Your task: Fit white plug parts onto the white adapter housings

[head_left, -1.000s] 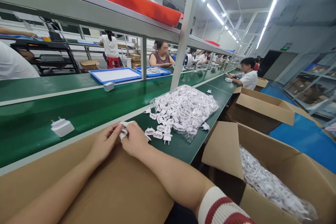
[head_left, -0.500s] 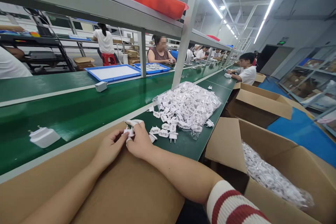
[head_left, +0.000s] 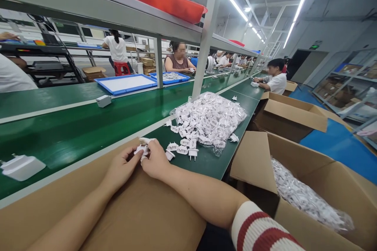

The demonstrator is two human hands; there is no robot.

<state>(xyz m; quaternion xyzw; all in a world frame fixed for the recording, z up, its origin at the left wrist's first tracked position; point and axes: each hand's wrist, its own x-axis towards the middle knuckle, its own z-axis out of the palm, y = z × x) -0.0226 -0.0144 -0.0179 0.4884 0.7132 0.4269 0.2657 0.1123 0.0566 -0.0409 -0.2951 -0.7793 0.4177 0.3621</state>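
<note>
A small white plug head [head_left: 140, 149] with metal pins is held between my two hands above brown cardboard. My left hand [head_left: 119, 168] pinches it from the left with thumb and fingers. From the right, the closed fingers of my right hand [head_left: 156, 160] grip it too, and white coverings show on some fingertips. My fingers hide part of the plug head. Just beyond my right hand, several loose plug heads [head_left: 182, 150] lie on the green bench. They have spilled beside a clear plastic bag [head_left: 210, 119] full of similar pieces.
On the green conveyor belt [head_left: 73, 137] sit a white charger [head_left: 23, 167] and a white block [head_left: 103, 101]. Blue trays [head_left: 126, 91] stand beyond it. Open cardboard boxes [head_left: 256, 160] line the right side. A metal post [head_left: 202, 62] rises behind the bag. Co-workers sit farther along.
The charger and the white block have moved left along the belt. My hands stay almost in place, and the plug head between them has turned slightly.
</note>
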